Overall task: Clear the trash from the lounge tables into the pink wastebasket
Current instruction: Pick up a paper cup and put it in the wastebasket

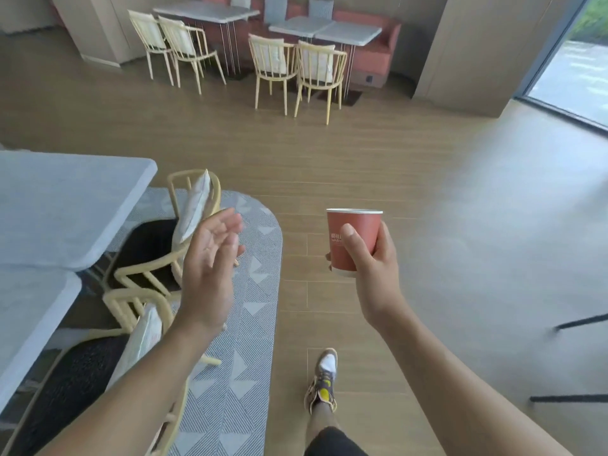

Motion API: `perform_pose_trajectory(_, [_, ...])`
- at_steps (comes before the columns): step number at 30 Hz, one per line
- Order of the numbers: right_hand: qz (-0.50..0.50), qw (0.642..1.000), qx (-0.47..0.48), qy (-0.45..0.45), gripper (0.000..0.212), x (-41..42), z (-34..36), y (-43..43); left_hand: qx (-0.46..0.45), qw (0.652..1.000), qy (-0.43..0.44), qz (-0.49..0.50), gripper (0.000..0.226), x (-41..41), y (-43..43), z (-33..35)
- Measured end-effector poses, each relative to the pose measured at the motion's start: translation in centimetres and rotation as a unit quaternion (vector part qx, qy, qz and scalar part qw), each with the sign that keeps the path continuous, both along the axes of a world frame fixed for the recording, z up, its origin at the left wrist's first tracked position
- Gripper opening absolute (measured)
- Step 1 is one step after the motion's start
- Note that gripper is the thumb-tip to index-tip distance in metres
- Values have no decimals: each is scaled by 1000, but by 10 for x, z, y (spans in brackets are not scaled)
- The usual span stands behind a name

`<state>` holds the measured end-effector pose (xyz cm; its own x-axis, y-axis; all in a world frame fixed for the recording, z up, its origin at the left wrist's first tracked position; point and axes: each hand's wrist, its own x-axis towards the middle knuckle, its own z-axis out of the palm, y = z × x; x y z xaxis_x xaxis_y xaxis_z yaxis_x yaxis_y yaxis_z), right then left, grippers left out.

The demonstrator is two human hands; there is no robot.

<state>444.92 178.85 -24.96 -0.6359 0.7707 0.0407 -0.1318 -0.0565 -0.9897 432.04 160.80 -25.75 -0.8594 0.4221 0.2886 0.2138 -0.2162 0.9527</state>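
right hand (368, 258) clamped on red paper cup (357, 232); left hand (210, 258) fingers apart, holding nothing | wood-plank floor (427, 192); patterned grey rug (250, 307); grey tables (65, 199); cream chairs (316, 70)

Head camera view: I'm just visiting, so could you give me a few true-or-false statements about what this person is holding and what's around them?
1. The right hand grips a red paper cup. True.
2. The left hand holds a crumpled napkin. False: its fingers are relaxed and it holds nothing.
3. A pink wastebasket stands on the floor by the person's shoe. False: no wastebasket shows in this view.
4. A patterned rug lies under the nearest chair. True.
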Motion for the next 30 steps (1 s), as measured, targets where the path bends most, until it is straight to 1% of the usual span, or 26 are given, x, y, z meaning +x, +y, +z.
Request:
perform_pose_trajectory(2, [5, 1000, -4, -2, 54, -44, -10, 37, -7, 1000, -5, 5, 38, -42, 36, -8])
perform_pose_trajectory(5, [21, 1000, -6, -2, 58, -117, -18, 102, -1, 1000, -1, 29, 43, -111, 100, -10])
perform_pose_trajectory(10, [47, 999, -3, 1, 56, -230, 1, 194, 7, 998, -1, 63, 44, -208, 181, 5])
perform_pose_trajectory(14, [69, 998, 6, 0, 58, -311, 14, 251, 6, 996, -10, 89, 34, -277, 232, 15])
perform_pose_trajectory(16, [80, 997, 12, 1, 58, -348, 14, 276, 8, 995, -11, 97, 34, -313, 254, 16])
perform_pose_trajectory(19, [95, 995, 14, -2, 57, -409, 8, 310, 12, 995, -6, 103, 40, -374, 286, 13])
perform_pose_trajectory(22, [101, 995, 16, -9, 59, -475, -1, 337, 20, 993, -4, 116, 41, -439, 312, 2])
perform_pose_trajectory(25, [112, 993, 19, -11, 61, -550, -10, 361, 23, 992, -8, 123, 40, -510, 334, -10])
perform_pose_trajectory(27, [122, 992, 21, -11, 62, -608, -11, 375, 26, 991, -9, 133, 35, -562, 346, -15])
perform_pose_trajectory(30, [140, 990, 25, -13, 63, -695, -2, 391, 19, 990, -23, 140, 33, -641, 362, -11])
